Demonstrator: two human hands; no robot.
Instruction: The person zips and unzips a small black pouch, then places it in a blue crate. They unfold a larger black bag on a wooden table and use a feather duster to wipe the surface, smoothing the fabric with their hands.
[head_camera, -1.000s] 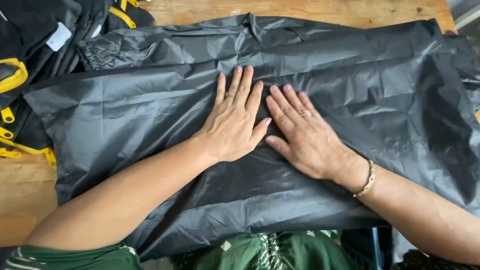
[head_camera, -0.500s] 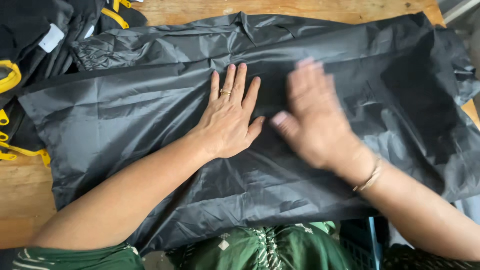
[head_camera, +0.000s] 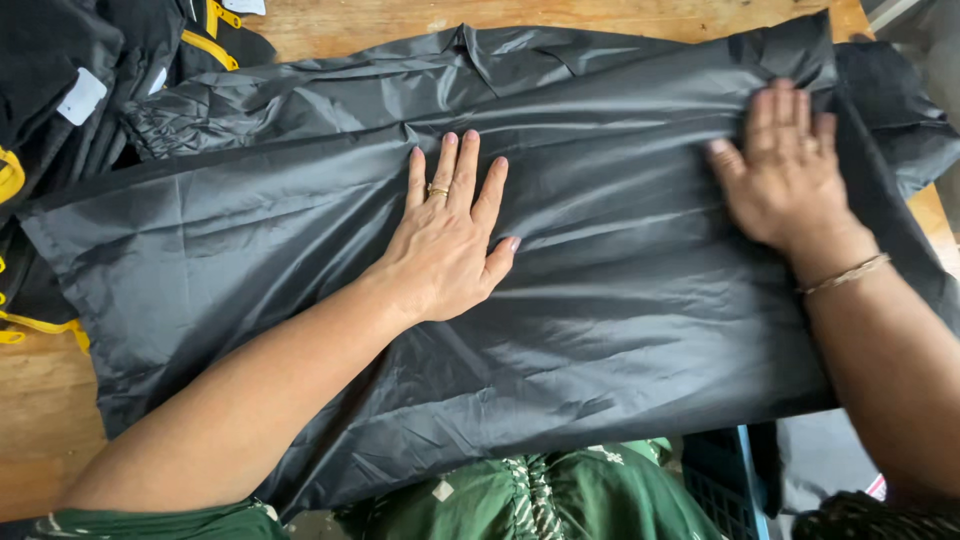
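A large black shiny garment (head_camera: 600, 300) lies spread flat across a wooden table (head_camera: 40, 400). My left hand (head_camera: 450, 240) rests palm down on the middle of it, fingers apart, with a ring on one finger. My right hand (head_camera: 785, 170) presses flat on the fabric near its right end, fingers together, a thin bracelet at the wrist. Neither hand grips anything.
A pile of black garments with yellow trim (head_camera: 60, 110) lies at the table's left. A gathered black cuff (head_camera: 165, 125) sits at the upper left of the spread fabric. A blue crate (head_camera: 725, 485) shows below the table's front edge.
My right hand has slid from beside the left hand out to the right end of the fabric. The left hand has stayed in place.
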